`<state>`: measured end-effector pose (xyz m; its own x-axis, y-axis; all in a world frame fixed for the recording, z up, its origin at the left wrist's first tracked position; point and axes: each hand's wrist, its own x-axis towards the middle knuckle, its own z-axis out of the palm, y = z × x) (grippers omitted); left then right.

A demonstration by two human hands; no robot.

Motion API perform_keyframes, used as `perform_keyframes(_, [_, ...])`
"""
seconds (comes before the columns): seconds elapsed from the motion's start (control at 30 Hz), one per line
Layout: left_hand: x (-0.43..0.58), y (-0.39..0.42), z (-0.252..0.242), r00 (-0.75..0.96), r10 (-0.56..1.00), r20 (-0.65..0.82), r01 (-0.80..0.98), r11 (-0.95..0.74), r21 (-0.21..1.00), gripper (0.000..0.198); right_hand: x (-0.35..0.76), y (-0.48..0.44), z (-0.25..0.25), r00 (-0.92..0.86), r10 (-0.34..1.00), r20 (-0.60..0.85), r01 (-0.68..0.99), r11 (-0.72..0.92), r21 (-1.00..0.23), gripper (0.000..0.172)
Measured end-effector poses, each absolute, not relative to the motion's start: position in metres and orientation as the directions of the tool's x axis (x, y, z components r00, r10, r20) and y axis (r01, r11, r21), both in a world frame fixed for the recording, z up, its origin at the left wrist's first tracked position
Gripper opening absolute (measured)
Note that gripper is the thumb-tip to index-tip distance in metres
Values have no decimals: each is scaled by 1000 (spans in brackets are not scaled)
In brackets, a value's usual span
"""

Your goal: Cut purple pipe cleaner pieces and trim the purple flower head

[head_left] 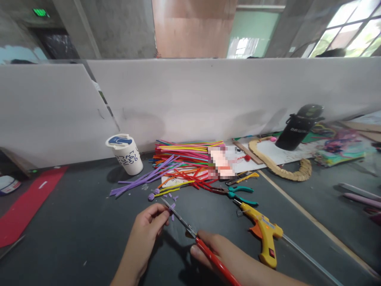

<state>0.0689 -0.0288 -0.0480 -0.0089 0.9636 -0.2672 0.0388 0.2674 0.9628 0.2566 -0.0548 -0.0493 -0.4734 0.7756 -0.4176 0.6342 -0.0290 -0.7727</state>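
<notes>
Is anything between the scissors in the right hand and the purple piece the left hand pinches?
Nothing visible. The scissors have their blades right beside the purple piece pinched by the left hand; the right hand grips the red handles.

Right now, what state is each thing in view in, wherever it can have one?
left hand, fingertips pinched on purple piece
right hand, closed around scissors
scissors, blades nearly shut, tips at the purple piece
glue gun, lying on its side, unheld
white cup, upright, lid on
black bottle, standing, cap on
teal pliers, lying flat, handles apart
</notes>
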Motion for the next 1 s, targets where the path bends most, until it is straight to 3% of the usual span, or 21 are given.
perform_keyframes(1.0, [67,-27,-48,-6,966,-257,127,256,958,17,255,-58,-57,-474,786,-396,618,-23,-786,30])
